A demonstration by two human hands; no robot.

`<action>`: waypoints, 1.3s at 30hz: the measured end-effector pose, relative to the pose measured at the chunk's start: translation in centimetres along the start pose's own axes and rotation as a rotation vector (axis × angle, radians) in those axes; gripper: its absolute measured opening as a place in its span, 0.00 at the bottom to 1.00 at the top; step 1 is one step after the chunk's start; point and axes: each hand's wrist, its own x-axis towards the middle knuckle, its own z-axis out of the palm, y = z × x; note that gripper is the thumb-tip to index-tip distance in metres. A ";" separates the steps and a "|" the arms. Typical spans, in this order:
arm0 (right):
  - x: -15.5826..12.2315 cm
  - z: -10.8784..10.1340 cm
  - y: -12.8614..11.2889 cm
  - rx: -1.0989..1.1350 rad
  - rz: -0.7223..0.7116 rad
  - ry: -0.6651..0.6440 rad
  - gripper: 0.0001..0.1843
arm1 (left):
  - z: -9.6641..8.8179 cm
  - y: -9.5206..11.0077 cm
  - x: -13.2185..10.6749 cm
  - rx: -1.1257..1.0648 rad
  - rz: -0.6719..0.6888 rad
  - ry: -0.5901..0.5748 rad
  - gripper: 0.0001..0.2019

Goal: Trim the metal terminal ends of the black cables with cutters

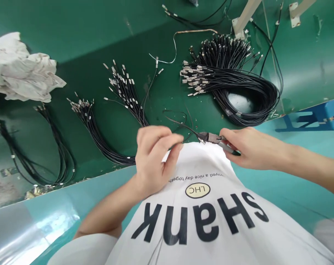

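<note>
My left hand (153, 158) is closed in a pinch on a thin black wire (180, 123) just above my white shirt. My right hand (249, 147) is wrapped round a small pair of pliers (212, 138), whose jaws meet the wire's end near the table's front edge. Both hands hover over the near edge of the green table (100, 44).
Several bundles of black wires with metal terminals lie on the table: a large coiled bundle (233, 81) at the back right, smaller bundles (125, 92) in the middle and left (92, 125). A crumpled white cloth (20, 70) lies far left. A blue stool (318, 116) stands to the right.
</note>
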 end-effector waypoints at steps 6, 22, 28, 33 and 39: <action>0.3 0.7 -1.1 -0.154 0.045 0.120 0.04 | 2.7 0.5 0.4 -0.600 -0.425 -0.210 0.11; 0.7 1.3 -0.6 -0.657 -0.038 0.373 0.03 | 3.8 1.2 0.9 -0.847 -0.651 -0.149 0.03; 0.5 1.3 -0.8 -0.494 -0.026 0.179 0.06 | 4.1 0.8 0.6 -0.884 -0.677 -0.148 0.05; 0.8 -0.7 -0.3 -0.057 0.003 -0.158 0.04 | 4.1 0.3 0.4 -0.897 -0.716 -0.243 0.04; 3.6 -1.0 3.5 0.615 -0.171 -0.604 0.10 | 3.6 -0.8 0.4 -0.936 -0.701 -0.407 0.02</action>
